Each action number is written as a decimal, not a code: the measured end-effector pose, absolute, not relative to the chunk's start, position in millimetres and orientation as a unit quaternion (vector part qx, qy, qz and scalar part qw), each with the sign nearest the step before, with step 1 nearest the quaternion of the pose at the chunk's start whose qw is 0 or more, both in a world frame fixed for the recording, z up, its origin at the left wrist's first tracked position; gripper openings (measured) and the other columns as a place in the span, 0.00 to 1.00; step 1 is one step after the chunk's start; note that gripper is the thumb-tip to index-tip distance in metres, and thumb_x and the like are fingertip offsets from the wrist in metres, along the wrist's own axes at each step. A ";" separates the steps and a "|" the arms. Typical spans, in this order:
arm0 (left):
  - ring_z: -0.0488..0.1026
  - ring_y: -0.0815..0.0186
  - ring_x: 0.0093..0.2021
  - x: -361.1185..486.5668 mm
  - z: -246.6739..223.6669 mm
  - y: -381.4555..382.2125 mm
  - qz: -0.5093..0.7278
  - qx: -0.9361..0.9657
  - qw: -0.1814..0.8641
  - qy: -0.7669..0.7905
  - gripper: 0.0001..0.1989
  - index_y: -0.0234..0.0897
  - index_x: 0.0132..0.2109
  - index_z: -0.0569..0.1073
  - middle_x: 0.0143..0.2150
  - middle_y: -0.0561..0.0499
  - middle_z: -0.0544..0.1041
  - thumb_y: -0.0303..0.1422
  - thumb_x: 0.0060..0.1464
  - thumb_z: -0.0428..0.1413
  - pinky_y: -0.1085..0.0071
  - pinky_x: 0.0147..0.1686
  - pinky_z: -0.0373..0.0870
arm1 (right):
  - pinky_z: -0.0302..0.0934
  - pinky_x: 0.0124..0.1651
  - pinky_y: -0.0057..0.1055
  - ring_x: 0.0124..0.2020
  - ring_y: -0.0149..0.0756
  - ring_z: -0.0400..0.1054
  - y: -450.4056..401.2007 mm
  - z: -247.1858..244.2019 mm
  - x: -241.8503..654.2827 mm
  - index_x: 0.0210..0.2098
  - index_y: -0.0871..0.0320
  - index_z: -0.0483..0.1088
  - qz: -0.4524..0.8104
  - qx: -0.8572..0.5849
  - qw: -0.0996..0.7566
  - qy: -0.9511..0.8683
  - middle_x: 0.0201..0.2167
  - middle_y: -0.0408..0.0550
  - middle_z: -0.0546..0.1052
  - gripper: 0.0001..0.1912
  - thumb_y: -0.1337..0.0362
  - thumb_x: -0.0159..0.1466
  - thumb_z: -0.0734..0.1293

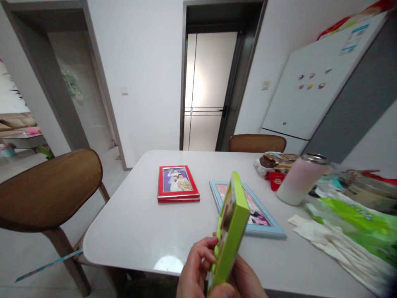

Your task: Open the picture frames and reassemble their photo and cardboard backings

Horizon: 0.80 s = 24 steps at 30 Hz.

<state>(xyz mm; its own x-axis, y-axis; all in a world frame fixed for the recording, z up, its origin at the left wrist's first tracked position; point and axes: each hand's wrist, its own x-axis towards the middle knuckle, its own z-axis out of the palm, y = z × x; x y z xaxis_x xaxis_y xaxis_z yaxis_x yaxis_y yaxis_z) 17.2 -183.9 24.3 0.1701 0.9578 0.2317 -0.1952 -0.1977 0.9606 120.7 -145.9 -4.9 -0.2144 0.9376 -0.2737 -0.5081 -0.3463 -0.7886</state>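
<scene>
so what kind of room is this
Probably a dining area in a home: wooden chairs stand at a white table, and a tall white fridge with what look like small magnets on its door is close by.

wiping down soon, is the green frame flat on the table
No, the left hand and right hand hold the green frame nearly upright.
</scene>
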 end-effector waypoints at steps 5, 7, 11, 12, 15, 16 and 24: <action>0.63 0.61 0.50 35.6 47.5 -144.4 0.602 0.499 0.534 0.323 0.33 0.40 0.55 0.49 0.54 0.46 0.62 0.29 0.42 0.55 0.66 0.49 0.62 | 0.65 0.29 0.34 0.29 0.42 0.71 -100.3 10.7 195.3 0.46 0.56 0.63 0.634 -0.485 0.523 -0.299 0.31 0.49 0.77 0.23 0.55 0.52 0.61; 0.65 0.64 0.50 44.5 42.7 -125.3 0.561 0.530 0.530 0.353 0.31 0.39 0.55 0.51 0.55 0.48 0.62 0.24 0.43 0.53 0.69 0.48 0.64 | 0.65 0.28 0.36 0.26 0.42 0.71 -72.5 13.4 235.7 0.50 0.57 0.60 0.587 -0.539 0.502 -0.336 0.29 0.50 0.77 0.27 0.58 0.51 0.63; 0.64 0.65 0.51 73.5 14.0 -93.8 0.453 0.606 0.457 0.468 0.32 0.37 0.56 0.51 0.54 0.49 0.64 0.20 0.44 0.52 0.70 0.48 0.64 | 0.64 0.27 0.34 0.23 0.38 0.70 -18.0 7.8 295.6 0.46 0.59 0.65 0.422 -0.627 0.445 -0.481 0.29 0.50 0.77 0.24 0.60 0.50 0.63; 0.63 0.64 0.51 80.6 7.4 -88.0 0.440 0.614 0.442 0.484 0.32 0.37 0.57 0.51 0.54 0.49 0.65 0.21 0.45 0.52 0.69 0.49 0.63 | 0.64 0.28 0.34 0.23 0.38 0.69 -7.4 4.9 303.3 0.45 0.59 0.66 0.401 -0.636 0.433 -0.496 0.30 0.50 0.77 0.23 0.60 0.49 0.64; 0.62 0.61 0.52 94.8 -4.7 -75.0 0.426 0.622 0.414 0.510 0.30 0.36 0.56 0.54 0.53 0.48 0.65 0.23 0.44 0.53 0.65 0.52 0.58 | 0.63 0.29 0.33 0.25 0.37 0.69 14.0 -5.3 311.9 0.44 0.59 0.67 0.357 -0.657 0.414 -0.519 0.32 0.49 0.77 0.21 0.60 0.50 0.63; 0.61 0.60 0.52 97.0 -6.5 -72.1 0.421 0.625 0.404 0.518 0.30 0.35 0.55 0.55 0.53 0.47 0.65 0.23 0.44 0.53 0.65 0.53 0.56 | 0.63 0.31 0.32 0.26 0.37 0.69 18.5 -9.0 311.9 0.43 0.59 0.68 0.339 -0.665 0.408 -0.526 0.32 0.50 0.77 0.21 0.60 0.50 0.63; 0.63 0.58 0.50 84.4 -11.0 -71.0 0.419 0.626 0.390 0.529 0.25 0.33 0.49 0.64 0.49 0.46 0.69 0.25 0.40 0.56 0.66 0.52 0.55 | 0.56 0.41 0.39 0.37 0.49 0.68 31.5 -12.2 304.5 0.39 0.66 0.70 0.183 -0.724 0.344 -0.570 0.32 0.59 0.75 0.20 0.64 0.47 0.66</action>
<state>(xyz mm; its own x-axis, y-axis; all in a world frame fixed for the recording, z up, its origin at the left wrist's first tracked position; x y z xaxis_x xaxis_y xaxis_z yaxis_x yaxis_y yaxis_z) 84.4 -71.0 -11.0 0.0882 0.9898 0.1120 0.3351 -0.1354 0.9324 304.5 31.5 -12.2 0.2835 0.9504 0.1275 0.6993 -0.1139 -0.7057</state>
